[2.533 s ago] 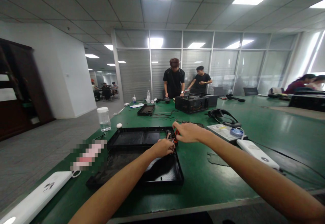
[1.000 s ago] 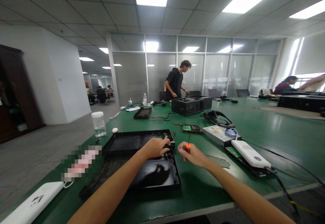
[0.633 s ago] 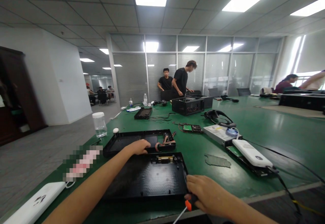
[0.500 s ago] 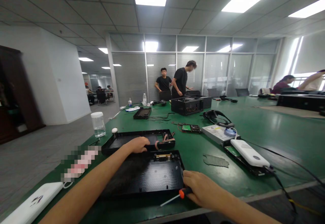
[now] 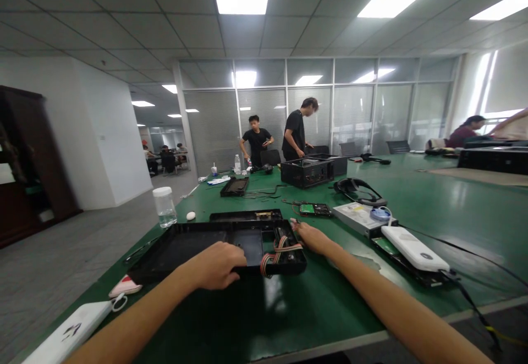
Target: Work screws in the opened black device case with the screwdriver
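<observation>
My left hand (image 5: 220,265) is closed on the front edge of a black casing tray (image 5: 185,243), which looks tilted above the green table. Striped ribbon cables (image 5: 274,257) hang over the tray's right front edge. Past the tray's right end is my right hand (image 5: 312,237), its fingers bent and pointing away from me. What it holds is hidden; the screwdriver seen earlier does not show. Close to its fingertips lies a flat black panel (image 5: 247,216) with a brass-coloured strip, partly covered by the tray.
On the green table (image 5: 256,320), a clear jar (image 5: 165,207) and a white power bank (image 5: 74,331) stand left. To the right are a metal drive (image 5: 358,216), a white device (image 5: 414,248) and a headset (image 5: 358,191). A computer case (image 5: 309,171) sits farther back, near two people.
The tray with ribbon cables came toward me in my left hand. The black panel went to the far side, behind it. My right hand moved forward, and the screwdriver dropped from sight.
</observation>
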